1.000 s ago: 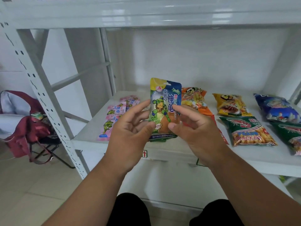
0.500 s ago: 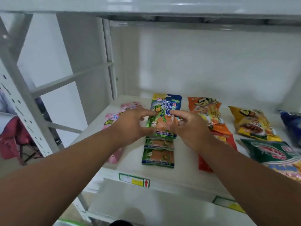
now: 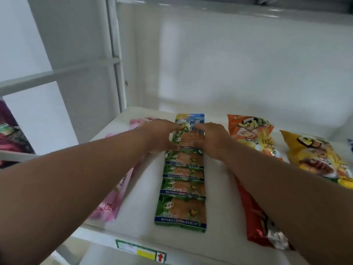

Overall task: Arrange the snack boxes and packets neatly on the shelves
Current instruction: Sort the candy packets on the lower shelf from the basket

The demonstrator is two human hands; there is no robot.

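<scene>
The top packet (image 3: pixel 190 131), blue and green with a turtle print, lies flat at the rear of a row of green packets (image 3: pixel 182 190) that overlap one another in a column running from the shelf (image 3: pixel 145 188) front toward the back wall. The left hand (image 3: pixel 162 135) grasps the top packet at its left edge, fingertips on its face. The right hand (image 3: pixel 213 139) grasps its right edge, fingers curled onto the face. Both forearms reach in over the shelf front. Pink packets (image 3: pixel 112 199) lie in a column just left of the green row, partly hidden under the left forearm. A red packet (image 3: pixel 256 224) lies to the right, partly under the right forearm. Behind it lies an orange bag (image 3: pixel 252 134), and further right a yellow bag (image 3: pixel 317 155), both flat on the shelf. A label (image 3: pixel 140 250) with a red arrow is fixed to the shelf's front edge.
</scene>
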